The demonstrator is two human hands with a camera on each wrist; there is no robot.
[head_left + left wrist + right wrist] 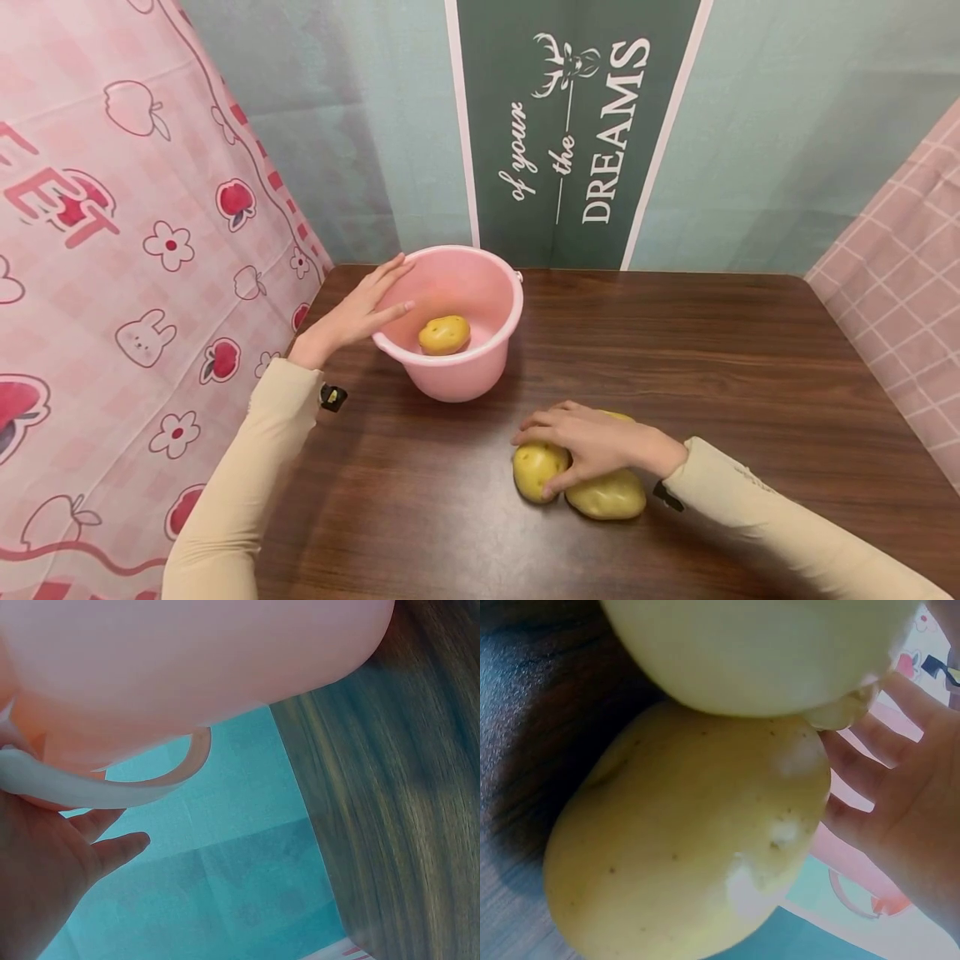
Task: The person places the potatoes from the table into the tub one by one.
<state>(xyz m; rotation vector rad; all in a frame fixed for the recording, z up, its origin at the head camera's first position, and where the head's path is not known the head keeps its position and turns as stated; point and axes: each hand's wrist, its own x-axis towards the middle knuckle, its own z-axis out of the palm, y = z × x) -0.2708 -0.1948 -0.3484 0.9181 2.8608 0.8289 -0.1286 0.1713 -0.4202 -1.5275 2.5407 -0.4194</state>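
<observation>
A pink bucket (457, 375) stands upright on the table with one yellow potato (444, 335) lying inside it. My left hand (360, 308) rests on the bucket's left rim, its fingers and thumb extended. In the left wrist view the bucket's curved handle (150, 791) passes in front of that hand. To the right of the bucket, my right hand (588, 437) grips a potato (536, 475), thumb on the near side and fingers over the far side. A second potato (611, 497) lies below the palm, and a third potato (619, 415) is mostly hidden behind the hand.
The dark wooden table (712, 358) extends to the right of the bucket. A pink patterned cloth (172, 333) hangs along the left side, a green lettered cloth (555, 242) at the back, and a pink checked cloth (907, 217) on the right.
</observation>
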